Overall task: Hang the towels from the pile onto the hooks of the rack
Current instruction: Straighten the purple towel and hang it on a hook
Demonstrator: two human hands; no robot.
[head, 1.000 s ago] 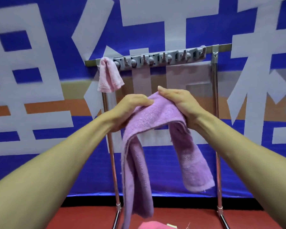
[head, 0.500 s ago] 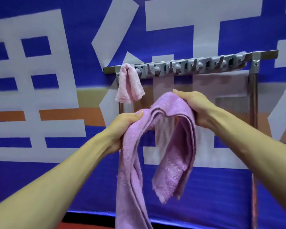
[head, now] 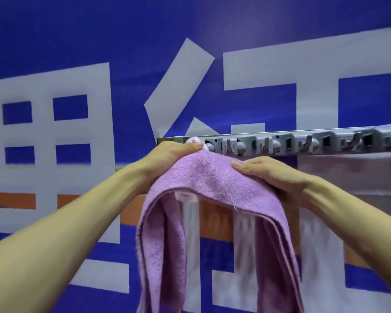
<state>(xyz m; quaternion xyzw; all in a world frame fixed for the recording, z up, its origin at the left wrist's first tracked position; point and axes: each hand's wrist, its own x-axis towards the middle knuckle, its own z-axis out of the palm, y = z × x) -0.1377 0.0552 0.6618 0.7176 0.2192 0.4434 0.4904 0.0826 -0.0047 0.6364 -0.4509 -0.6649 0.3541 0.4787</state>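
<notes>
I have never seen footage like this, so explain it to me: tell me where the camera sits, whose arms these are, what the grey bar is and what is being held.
There is no machine here. These are a person's two bare arms, filmed by a wide-angle camera worn on their head, which is why they reach in from the bottom corners. The left hand and right hand each grip the top of a purple towel, and its ends hang down between them. Just behind it is the rack, a grey bar with a row of hooks. A bit of pale pink cloth shows at the rack's left end, mostly hidden by the left hand. The blue banner with large white characters is only a backdrop. No table or pile is in view.
</notes>
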